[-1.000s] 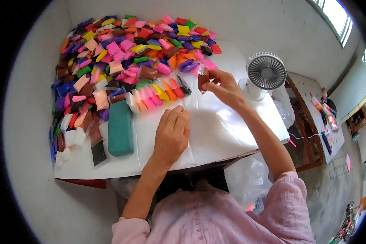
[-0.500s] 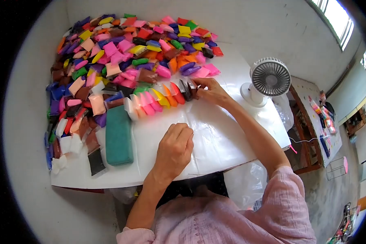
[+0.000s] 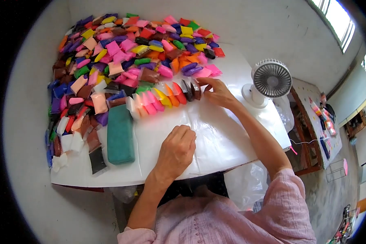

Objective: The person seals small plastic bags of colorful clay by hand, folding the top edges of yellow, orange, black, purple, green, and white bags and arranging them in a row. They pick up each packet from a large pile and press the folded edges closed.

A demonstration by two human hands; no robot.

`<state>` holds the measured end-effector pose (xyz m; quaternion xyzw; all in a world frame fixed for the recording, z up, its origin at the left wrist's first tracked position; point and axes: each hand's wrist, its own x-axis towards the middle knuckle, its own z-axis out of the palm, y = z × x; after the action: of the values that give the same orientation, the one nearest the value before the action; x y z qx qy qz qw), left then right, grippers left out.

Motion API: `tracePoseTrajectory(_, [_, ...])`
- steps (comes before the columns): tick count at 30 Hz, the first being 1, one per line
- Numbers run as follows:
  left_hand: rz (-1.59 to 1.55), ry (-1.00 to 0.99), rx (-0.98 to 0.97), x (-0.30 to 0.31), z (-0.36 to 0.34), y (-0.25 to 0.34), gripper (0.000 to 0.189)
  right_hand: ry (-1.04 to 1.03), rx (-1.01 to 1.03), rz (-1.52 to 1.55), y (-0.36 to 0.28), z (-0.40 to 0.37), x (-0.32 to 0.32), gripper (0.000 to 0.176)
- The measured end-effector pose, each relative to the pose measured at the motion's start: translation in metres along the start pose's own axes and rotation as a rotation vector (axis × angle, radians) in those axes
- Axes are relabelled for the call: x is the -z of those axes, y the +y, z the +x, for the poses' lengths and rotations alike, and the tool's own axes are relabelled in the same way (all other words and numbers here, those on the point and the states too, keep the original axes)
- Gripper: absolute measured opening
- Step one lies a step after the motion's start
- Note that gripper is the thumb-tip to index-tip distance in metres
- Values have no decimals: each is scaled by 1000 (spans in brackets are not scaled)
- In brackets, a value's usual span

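A row of small clay packets (image 3: 162, 99) in clear wrap lies overlapped across the white table (image 3: 232, 134), running from pale pink through yellow, orange and red to black and brown. The brown packet (image 3: 196, 89) ends the row on the right. My right hand (image 3: 217, 91) hovers just right of it, fingers apart, holding nothing. My left hand (image 3: 177, 149) rests on the table nearer to me, fingers curled under, below the row.
A big heap of coloured clay packets (image 3: 122, 44) covers the far and left part of the table. A green rectangular block (image 3: 120, 134) lies left of my left hand. A small white desk fan (image 3: 269, 80) stands at the right edge.
My right hand brought the brown packet down from the air, laid it at the right end of the row, and has let go. My left hand stayed on the table.
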<state>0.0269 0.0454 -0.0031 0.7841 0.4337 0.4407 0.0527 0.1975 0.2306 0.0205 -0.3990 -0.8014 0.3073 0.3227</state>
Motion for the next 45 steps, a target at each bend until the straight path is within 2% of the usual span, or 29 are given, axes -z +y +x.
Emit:
tracePoseTrajectory(2, [-3, -4, 4, 1, 0, 1, 8, 141, 60, -112, 12, 1, 7, 42])
tracePoseTrajectory(4, [-1, 3, 7, 1, 1, 2, 9, 256, 124, -211, 19, 9, 15, 32])
tracePoseTrajectory(6, [6, 16, 6, 1, 2, 3, 10, 297, 157, -379, 13, 19, 24, 26])
tracePoseTrajectory(12, [-2, -3, 21, 1, 1, 3, 10, 319, 173, -687, -3, 48, 27, 23])
tracePoseTrajectory(19, [-2, -15, 22, -1, 0, -1, 9, 192, 146, -782, 35, 88, 6, 37])
tracePoseTrajectory(22, [-8, -30, 16, -1, -1, -2, 9, 234, 120, -670, 34, 88, 6, 39])
tracePoseTrajectory(25, [2, -28, 16, 1, -1, -2, 9, 361, 276, -603, 32, 83, 13, 38])
tracePoseTrajectory(28, [-5, -2, 12, 1, -1, -1, 8, 395, 247, -459, 17, 67, 28, 36])
tracePoseTrajectory(29, [-15, 3, 22, 2, -1, 0, 8, 451, 269, -373, 13, 62, 31, 31])
tracePoseTrajectory(32, [-32, 88, 15, 2, 1, 0, 9, 429, 174, -63, -4, 22, 48, 23])
tracePoseTrajectory(33, [-36, 127, 9, 2, 1, 0, 10, 373, 81, 116, -18, 4, 51, 21])
tracePoseTrajectory(36, [-149, 156, 117, 5, 1, 1, 12, 264, -78, 414, -40, -48, 53, 18])
tracePoseTrajectory(40, [-560, 80, 417, 22, 4, 7, 22, 150, -109, 440, -57, -106, 44, 18])
tracePoseTrajectory(42, [-592, 14, 468, 34, 13, 20, 33, 115, -69, 422, -67, -125, 37, 16])
tracePoseTrajectory(45, [-667, -29, 467, 20, 20, 35, 35, 83, 41, 353, -70, -138, 24, 15])
